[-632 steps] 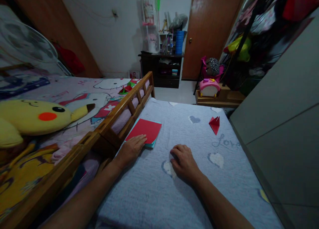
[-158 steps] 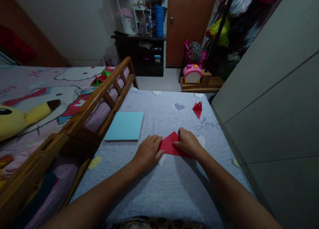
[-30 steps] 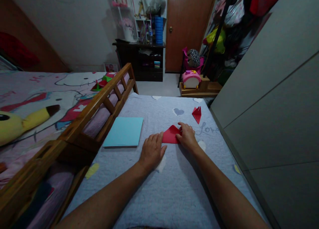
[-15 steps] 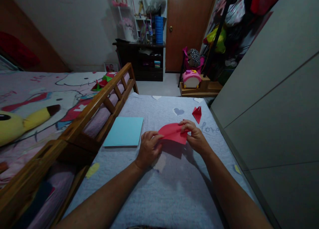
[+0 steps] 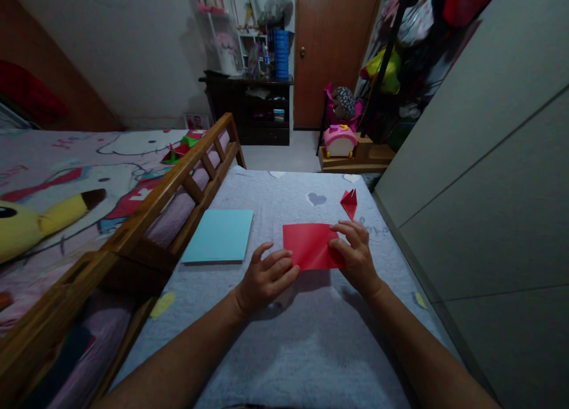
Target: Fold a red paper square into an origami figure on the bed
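A red sheet of paper [image 5: 311, 246] is held up in front of me over the bed, slightly bent. My left hand [image 5: 269, 277] pinches its lower left corner between thumb and fingers, with the little-used fingers curled and the index finger raised. On the right edge, my right hand [image 5: 354, 252] grips the paper with the thumb in front and fingers at the top. Beyond the right hand lies a small folded red paper piece [image 5: 349, 204] with pointed tips. A stack of light blue paper [image 5: 220, 236] rests to the left of my left hand.
A wooden bed rail [image 5: 178, 187] runs along the left, with a second bed and a yellow plush toy [image 5: 40, 222] behind it. A pale cabinet [image 5: 489, 189] borders the right side. At the far end are a dark shelf unit [image 5: 249, 109] and a pink toy case [image 5: 340, 141].
The red paper has tilted so its broad face shows more, and it looks flatter. My left hand has shifted down with its fingers more spread; my right hand has moved slightly right and down.
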A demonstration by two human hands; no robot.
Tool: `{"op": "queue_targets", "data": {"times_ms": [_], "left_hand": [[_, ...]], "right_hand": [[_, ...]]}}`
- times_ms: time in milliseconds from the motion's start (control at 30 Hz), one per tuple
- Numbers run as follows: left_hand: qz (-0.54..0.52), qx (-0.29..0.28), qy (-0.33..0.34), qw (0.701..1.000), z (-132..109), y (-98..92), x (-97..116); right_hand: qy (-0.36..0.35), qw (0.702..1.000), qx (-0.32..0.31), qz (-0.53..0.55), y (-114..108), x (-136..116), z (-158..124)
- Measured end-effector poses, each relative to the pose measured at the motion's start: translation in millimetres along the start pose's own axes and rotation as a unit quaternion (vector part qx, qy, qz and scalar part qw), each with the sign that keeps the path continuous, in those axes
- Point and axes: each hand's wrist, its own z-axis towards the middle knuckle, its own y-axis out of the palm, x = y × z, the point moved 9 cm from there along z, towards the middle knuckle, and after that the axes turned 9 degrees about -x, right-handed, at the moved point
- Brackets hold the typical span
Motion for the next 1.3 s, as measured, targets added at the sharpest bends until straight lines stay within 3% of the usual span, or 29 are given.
{"op": "queue_targets", "data": {"times_ms": [100, 233, 367, 533, 767, 1000, 1300], "left_hand": [[0.016, -0.022, 0.015, 1.0, -1, 8.2, 7], [0.013, -0.055, 0.029, 0.998, -2, 18.7, 14], [0.016, -0.076, 0.022, 0.997, -2, 23.7, 15], [0.028, -0.099, 0.001, 0.995, -1, 28.9, 14], [0.014, -0.09, -0.008, 0.996, -2, 26.1, 10], [-0.033, -0.155, -0.02, 0.987, -5, 42.3, -2], [-0.042, -0.178, 0.0, 0.983, -6, 38.3, 0]], "right_hand": [[-0.022, 0.997, -0.069, -0.031, 11, 1, -10], [0.006, 0.962, -0.273, -0.028, 30, 3, -34], [0.056, 0.932, -0.358, -0.033, 20, -15, -45], [0.044, 0.943, -0.327, -0.043, 28, -39, -31], [0.031, 0.944, -0.326, -0.038, 69, -23, -39], [0.02, 0.937, -0.347, -0.034, 67, -19, -51], [0.038, 0.931, -0.361, -0.034, 64, -13, -61]]}}
